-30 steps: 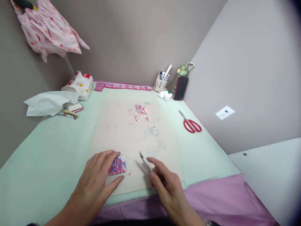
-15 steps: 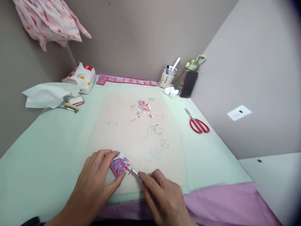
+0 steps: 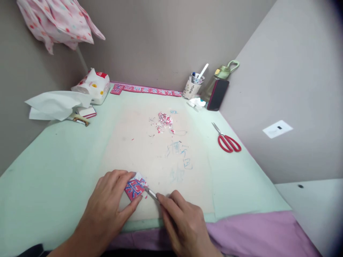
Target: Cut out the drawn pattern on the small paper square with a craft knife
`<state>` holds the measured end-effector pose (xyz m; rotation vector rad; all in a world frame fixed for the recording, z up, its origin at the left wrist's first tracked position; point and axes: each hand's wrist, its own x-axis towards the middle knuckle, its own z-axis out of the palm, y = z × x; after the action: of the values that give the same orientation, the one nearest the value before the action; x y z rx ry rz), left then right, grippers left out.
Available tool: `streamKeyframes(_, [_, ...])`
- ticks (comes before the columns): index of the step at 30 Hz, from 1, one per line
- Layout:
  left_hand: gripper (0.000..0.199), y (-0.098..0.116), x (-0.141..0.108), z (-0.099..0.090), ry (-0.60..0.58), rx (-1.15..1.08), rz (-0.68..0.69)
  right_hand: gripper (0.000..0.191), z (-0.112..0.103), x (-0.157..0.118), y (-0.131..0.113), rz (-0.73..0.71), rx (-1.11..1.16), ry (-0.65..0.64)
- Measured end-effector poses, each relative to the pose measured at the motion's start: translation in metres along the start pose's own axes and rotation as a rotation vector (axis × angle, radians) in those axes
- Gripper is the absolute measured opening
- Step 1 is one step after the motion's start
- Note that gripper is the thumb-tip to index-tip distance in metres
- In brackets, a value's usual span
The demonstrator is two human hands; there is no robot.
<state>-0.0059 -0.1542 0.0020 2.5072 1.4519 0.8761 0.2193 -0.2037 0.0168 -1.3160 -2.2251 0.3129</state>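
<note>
A small folded red, blue and white paper piece (image 3: 134,187) lies on the beige cutting board (image 3: 150,153) near the front edge. My left hand (image 3: 108,203) presses on it, fingers spread over its left side and thumb below it. My right hand (image 3: 182,223) grips a thin craft knife (image 3: 150,193) like a pen. The blade tip touches the paper's right edge.
Paper scraps (image 3: 163,122) sit mid-board. Red scissors (image 3: 227,141) lie to the right on the green mat. At the back stand a pen cup (image 3: 193,87), a bottle with a phone (image 3: 218,93), a red paper strip (image 3: 146,89); tissues (image 3: 92,85) at the left. Grey walls enclose the desk.
My right hand swung the knife from pointing up and away on the board down and left, until its tip met the paper piece. My left hand stayed on the paper.
</note>
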Motion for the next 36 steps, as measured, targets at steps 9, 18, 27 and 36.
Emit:
streamKeyframes(9, [0.026, 0.0, -0.001, 0.002, 0.015, -0.037, -0.034, 0.033, 0.008, 0.0, -0.005, -0.012, -0.093, 0.077])
streamKeyframes(18, [0.024, 0.001, -0.001, 0.002, 0.018, -0.041, -0.03, 0.033, 0.01, 0.001, -0.008, -0.016, -0.121, 0.095])
streamKeyframes(27, [0.022, 0.002, -0.001, 0.002, 0.038, -0.025, -0.045, 0.036, 0.011, 0.0, -0.012, 0.003, -0.174, 0.108])
streamKeyframes(36, [0.023, 0.002, -0.002, 0.003, 0.049, -0.025, -0.056, 0.034, 0.019, 0.003, -0.017, 0.025, -0.224, 0.164])
